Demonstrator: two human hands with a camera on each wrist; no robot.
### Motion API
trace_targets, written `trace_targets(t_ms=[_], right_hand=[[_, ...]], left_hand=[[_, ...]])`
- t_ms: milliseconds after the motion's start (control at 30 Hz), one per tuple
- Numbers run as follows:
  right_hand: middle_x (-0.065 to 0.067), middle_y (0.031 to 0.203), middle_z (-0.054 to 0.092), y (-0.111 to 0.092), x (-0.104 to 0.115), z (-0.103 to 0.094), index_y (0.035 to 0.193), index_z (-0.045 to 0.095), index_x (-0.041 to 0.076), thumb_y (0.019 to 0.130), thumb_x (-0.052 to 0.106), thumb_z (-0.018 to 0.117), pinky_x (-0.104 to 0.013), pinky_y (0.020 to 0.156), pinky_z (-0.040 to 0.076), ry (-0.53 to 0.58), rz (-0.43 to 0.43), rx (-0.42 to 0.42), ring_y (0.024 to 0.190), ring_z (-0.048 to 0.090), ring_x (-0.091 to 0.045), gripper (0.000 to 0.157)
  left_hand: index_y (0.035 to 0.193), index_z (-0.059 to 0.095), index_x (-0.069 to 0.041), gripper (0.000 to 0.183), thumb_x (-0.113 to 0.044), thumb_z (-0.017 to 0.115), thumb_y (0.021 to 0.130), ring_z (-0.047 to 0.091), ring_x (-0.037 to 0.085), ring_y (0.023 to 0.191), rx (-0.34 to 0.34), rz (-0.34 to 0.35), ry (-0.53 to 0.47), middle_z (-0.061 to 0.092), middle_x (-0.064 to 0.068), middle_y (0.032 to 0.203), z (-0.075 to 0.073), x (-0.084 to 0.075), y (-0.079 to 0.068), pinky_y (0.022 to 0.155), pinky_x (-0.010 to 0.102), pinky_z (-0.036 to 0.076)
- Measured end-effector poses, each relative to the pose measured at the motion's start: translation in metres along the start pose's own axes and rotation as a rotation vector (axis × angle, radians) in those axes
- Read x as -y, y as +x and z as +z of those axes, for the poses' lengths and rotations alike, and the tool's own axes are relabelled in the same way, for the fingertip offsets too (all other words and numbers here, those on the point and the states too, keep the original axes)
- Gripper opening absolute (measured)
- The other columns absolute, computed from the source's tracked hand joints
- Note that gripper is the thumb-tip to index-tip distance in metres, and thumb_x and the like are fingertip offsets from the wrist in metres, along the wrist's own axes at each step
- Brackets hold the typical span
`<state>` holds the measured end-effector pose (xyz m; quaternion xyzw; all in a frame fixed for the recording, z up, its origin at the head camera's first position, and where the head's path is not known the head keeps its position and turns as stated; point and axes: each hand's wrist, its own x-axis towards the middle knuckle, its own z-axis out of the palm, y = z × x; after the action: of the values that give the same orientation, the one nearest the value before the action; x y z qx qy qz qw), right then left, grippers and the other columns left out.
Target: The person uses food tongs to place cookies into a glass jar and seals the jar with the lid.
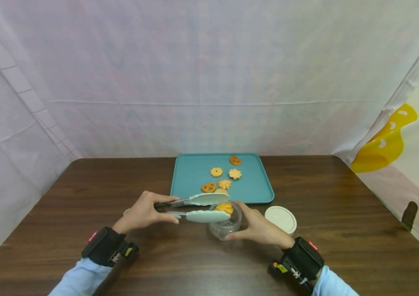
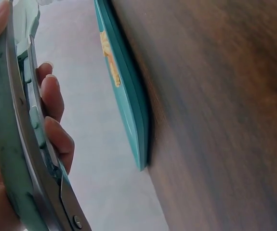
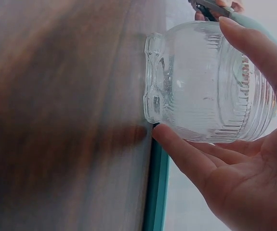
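My left hand (image 1: 140,213) grips kitchen tongs with pale green tips (image 1: 202,216) and a dark handle. In the left wrist view, the fingers wrap around the tongs (image 2: 6,120). Between the spread tips, at the mouth of a clear glass jar (image 1: 218,231), sits a yellow-orange ridged cookie (image 1: 224,207). With fingers and thumb around its side, my right hand (image 1: 259,227) holds the jar upright. The jar's foot (image 3: 152,79) is right at the tabletop in the right wrist view, and its ribbed wall (image 3: 201,86) looks see-through.
A teal tray (image 1: 189,168) lies behind the jar, bearing pretzels (image 1: 235,160) and several pale flower-shaped cookies (image 1: 235,174). One cookie (image 1: 221,191) is partly covered by the tongs. Right of my right hand, a round white lid (image 1: 281,220) lies on the brown wooden table (image 1: 317,189).
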<state>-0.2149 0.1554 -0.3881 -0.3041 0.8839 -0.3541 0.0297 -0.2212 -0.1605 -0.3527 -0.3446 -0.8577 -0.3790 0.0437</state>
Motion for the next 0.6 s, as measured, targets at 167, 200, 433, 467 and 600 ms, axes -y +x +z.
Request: trace_targets(t_ms=[167,200,433,467,600], right_hand=[[-0.006,0.107,0.060,0.000,-0.001,0.001,0.130,0.035,0.007,0.067,0.047,0.072,-0.032,0.080,0.045,0.011,-0.018,-0.004,0.096,0.057,-0.017,0.083],[-0.006,0.108,0.060,0.000,-0.001,0.001,0.130,0.036,0.007,0.067,0.047,0.072,-0.032,0.080,0.045,0.011,-0.022,-0.006,0.096,0.057,-0.017,0.083],[-0.009,0.112,0.058,0.000,-0.001,0.000,0.131,0.035,0.007,0.067,0.047,0.072,-0.033,0.081,0.044,0.011,-0.024,-0.005,0.099,0.056,-0.019,0.084],[-0.009,0.112,0.058,0.000,0.000,0.000,0.131,0.035,0.007,0.067,0.047,0.072,-0.034,0.081,0.044,0.012,-0.021,-0.002,0.099,0.056,-0.019,0.084],[-0.009,0.113,0.058,-0.001,0.000,0.000,0.132,0.034,0.007,0.068,0.047,0.071,-0.034,0.082,0.044,0.015,-0.017,0.006,0.100,0.056,-0.019,0.084]], left_hand=[[0.107,0.061,0.009,0.050,-0.011,0.077,0.065,0.010,0.004,0.042,0.001,0.015,0.003,0.045,0.000,0.048,-0.004,-0.015,0.000,0.046,0.019,0.023],[0.107,0.061,0.009,0.050,-0.012,0.077,0.065,0.010,0.003,0.043,0.001,0.018,0.006,0.046,0.000,0.049,-0.004,-0.014,0.000,0.046,0.019,0.023],[0.112,0.061,0.000,0.055,-0.028,0.076,0.067,0.011,-0.002,0.043,0.008,0.020,0.024,0.050,-0.004,0.053,0.001,0.009,-0.001,0.046,0.020,0.024],[0.112,0.061,-0.001,0.056,-0.030,0.075,0.067,0.011,-0.002,0.043,0.008,0.023,0.021,0.049,-0.004,0.052,0.002,0.011,-0.001,0.046,0.020,0.024],[0.112,0.062,-0.002,0.057,-0.033,0.075,0.066,0.014,-0.001,0.043,0.006,0.028,0.016,0.035,-0.007,0.045,0.003,0.014,-0.001,0.045,0.020,0.024]])
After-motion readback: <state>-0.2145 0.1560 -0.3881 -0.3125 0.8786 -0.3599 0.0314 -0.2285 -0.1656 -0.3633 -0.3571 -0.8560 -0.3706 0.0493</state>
